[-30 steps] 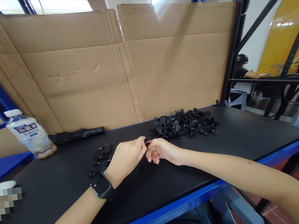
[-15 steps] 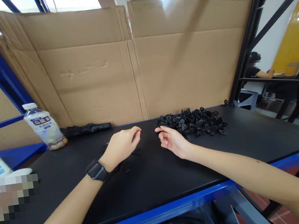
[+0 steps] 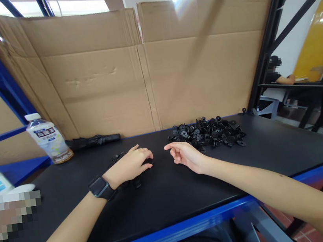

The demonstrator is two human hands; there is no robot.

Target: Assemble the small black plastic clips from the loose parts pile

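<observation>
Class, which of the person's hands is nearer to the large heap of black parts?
Right. The right hand is just left of the heap, by its near edge; the left hand sits farther left, on the small scatter of parts.

Hands parted — the small black part is no longer pinched between them.
Left hand (image 3: 131,165) has dropped palm-down onto the small pile of black parts (image 3: 115,158), toward 9 o'clock; right hand (image 3: 185,155) has drawn off toward 3 o'clock — empty, forefinger out.
</observation>
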